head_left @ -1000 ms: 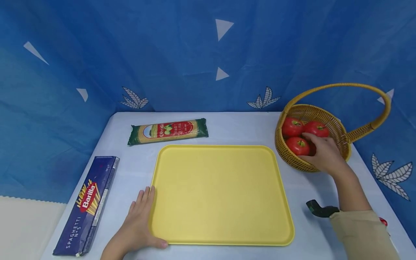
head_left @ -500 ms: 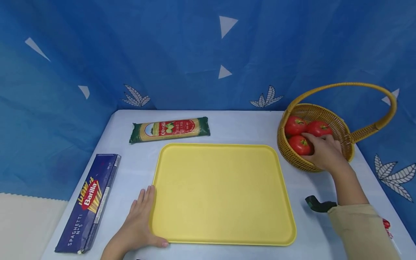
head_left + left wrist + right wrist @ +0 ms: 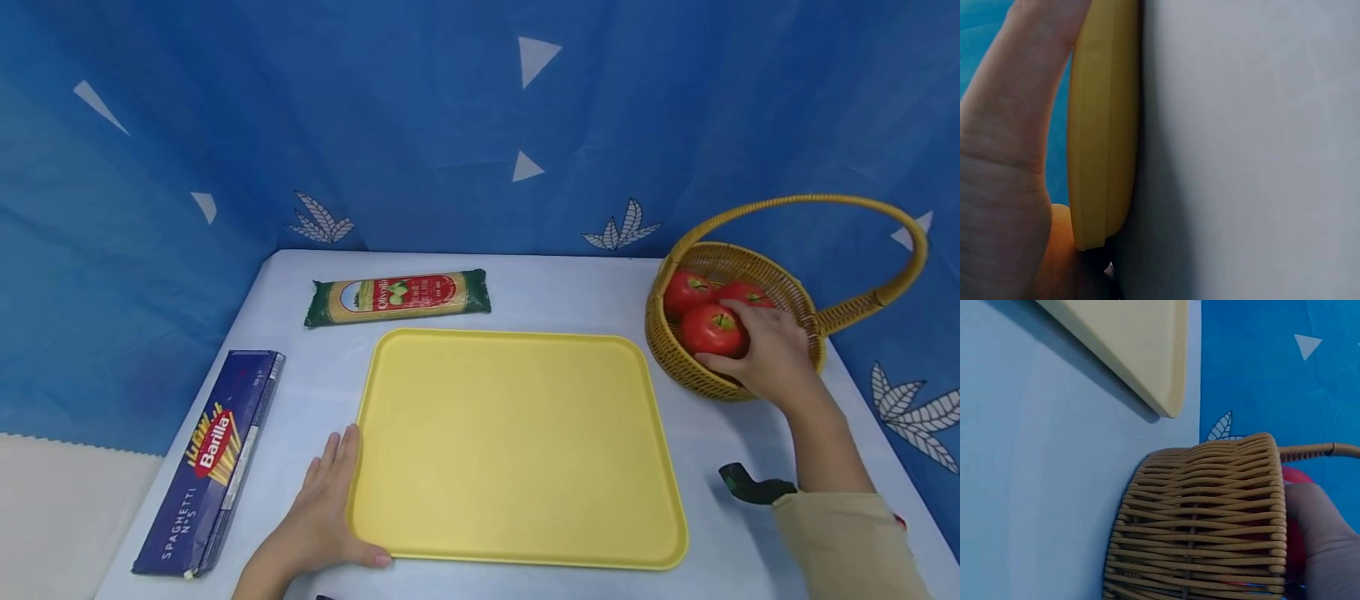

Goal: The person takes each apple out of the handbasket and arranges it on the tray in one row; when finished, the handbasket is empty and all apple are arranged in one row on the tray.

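Observation:
My right hand (image 3: 776, 350) reaches into a yellow-brown wicker basket (image 3: 686, 367) at the right and grips a red apple (image 3: 711, 332) between thumb and fingers. Two other apples (image 3: 688, 292) sit behind it, the right one partly covered by the held apple and hand. In the right wrist view, the woven basket wall (image 3: 1197, 519) hides most of the fruit. My left hand (image 3: 318, 508) lies at the left side of a yellow tray (image 3: 517, 442), fingers straight against its rim and thumb at the near corner. The left wrist view shows the tray's edge (image 3: 1100, 125) beside that hand.
A blue Barilla spaghetti box (image 3: 210, 467) lies at the left of the table. Behind the tray lies a green-ended pasta packet (image 3: 397, 297). The basket's tall handle (image 3: 817, 198) arches over the right side. A blue curtain (image 3: 420, 125) hangs behind the table.
My right hand has closed on the front apple and shifted it slightly up and right within the basket. My left hand stays at the tray. The whole head view has drifted slightly.

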The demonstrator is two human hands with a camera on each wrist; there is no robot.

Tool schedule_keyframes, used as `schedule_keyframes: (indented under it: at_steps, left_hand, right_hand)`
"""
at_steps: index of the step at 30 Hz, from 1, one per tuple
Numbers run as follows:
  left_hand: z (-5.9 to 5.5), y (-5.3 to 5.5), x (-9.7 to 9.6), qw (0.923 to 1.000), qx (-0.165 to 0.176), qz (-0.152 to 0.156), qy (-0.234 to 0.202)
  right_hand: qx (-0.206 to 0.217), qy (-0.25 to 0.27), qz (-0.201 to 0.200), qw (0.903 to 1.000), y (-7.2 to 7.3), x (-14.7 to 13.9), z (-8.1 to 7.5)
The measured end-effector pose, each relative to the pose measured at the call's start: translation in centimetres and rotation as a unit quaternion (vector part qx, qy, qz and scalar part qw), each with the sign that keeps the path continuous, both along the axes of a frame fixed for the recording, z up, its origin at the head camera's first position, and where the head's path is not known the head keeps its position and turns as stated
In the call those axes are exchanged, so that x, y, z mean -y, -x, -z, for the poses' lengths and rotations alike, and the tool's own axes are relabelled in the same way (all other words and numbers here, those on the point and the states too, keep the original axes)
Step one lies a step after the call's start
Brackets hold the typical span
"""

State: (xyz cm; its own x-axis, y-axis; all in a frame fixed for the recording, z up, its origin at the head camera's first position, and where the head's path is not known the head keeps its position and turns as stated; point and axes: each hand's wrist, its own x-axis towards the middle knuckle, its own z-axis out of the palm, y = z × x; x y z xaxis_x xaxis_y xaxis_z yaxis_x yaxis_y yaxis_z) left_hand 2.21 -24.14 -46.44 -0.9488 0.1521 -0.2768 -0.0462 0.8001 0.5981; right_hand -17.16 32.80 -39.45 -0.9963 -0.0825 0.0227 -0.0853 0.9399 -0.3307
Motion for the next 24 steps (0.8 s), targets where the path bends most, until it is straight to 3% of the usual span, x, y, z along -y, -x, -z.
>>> schedule_keyframes:
  at_steps: [8, 16, 24]
  left_hand:
    - [-0.4, 0.1, 0.1, 1.0000, 0.003, 0.005, -0.004]
    - [-0.4, 0.1, 0.2, 0.9999, 0.007, -0.001, -0.009]
    - [-0.1, 0.0, 0.3, 0.9999, -0.003, -0.002, -0.011]
  right_hand:
    - [-0.048, 0.079, 0.018, 0.9955, -2.2, 2.2, -2.1]
    - [-0.068, 0.126, -0.080, 0.9865, -3.6, 7.9, -3.4]
    - [0.008, 0.184, -0.185, 0.9655, -2.8, 15.5, -1.1]
